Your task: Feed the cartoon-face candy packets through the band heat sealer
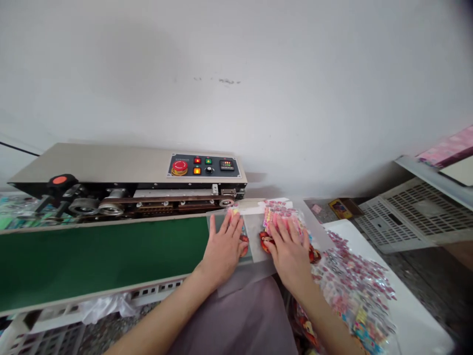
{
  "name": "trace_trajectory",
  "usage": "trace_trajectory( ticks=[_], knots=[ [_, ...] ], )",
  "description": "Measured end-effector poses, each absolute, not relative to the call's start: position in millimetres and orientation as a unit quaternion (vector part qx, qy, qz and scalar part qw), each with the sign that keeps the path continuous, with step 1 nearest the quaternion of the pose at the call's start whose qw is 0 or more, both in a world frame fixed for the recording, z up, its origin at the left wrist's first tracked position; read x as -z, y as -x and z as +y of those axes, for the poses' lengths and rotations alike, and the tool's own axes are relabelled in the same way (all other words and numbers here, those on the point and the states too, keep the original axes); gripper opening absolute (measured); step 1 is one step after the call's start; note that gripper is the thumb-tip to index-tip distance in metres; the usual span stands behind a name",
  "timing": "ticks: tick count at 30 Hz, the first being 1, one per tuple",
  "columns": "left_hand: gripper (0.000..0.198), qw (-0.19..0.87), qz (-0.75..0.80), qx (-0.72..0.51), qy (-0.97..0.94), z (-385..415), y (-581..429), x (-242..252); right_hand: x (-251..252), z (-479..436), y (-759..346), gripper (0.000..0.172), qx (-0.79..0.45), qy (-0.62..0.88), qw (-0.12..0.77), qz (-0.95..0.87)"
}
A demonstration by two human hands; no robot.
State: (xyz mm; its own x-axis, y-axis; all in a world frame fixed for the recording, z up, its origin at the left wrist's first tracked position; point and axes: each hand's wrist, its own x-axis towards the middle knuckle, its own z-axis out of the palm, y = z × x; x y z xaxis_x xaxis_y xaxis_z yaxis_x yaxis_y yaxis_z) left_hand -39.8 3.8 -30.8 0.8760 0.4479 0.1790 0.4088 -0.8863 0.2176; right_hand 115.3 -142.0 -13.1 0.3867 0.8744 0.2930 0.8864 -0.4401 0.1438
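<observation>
My left hand (222, 249) lies palm down with its fingers stretched over a small clear packet (244, 237) with colourful contents, at the right end of the green conveyor belt (140, 251). Most of that packet is under the hand. To the right, my right hand (291, 254) rests with fingers spread on another clear packet (283, 212) with pink and red printed contents. This one sits on a translucent sheet-like surface (254, 231) beside the belt. Behind the belt stands a band sealing machine (125, 165) with its lit control panel (205, 165).
Many clear packets (354, 276) are heaped on a white surface (417, 310) at my right. Beyond it are a perforated plastic crate (402, 212) and a small yellow box (342, 208) on the floor. White plastic (107, 308) hangs below the belt's front edge.
</observation>
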Motion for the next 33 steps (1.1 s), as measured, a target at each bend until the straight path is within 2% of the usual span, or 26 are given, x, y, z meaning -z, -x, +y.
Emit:
trace_trajectory(
  ticks=[8, 10, 15, 22, 33],
  knots=[
    [0.048, 0.052, 0.301, -0.102, -0.947, 17, 68, 7, 8, -100, -84, 0.049, 0.095, 0.820, 0.076, -0.559],
    [0.045, 0.068, 0.265, -0.104, -0.956, 18, 64, 1, 8, -101, -86, 0.054, 0.104, 0.821, 0.078, -0.556],
    [0.043, 0.114, 0.151, -0.097, -0.977, 9, 37, -3, 8, -123, -115, 0.051, 0.140, 0.843, 0.055, -0.517],
    [0.046, 0.148, 0.092, -0.132, -0.976, -18, 8, 6, 16, -139, -130, 0.055, 0.170, 0.853, 0.047, -0.492],
    [0.036, 0.209, 0.183, -0.116, -0.954, -6, -5, 2, -1, -93, -148, 0.046, 0.121, 0.880, 0.062, -0.455]
  ],
)
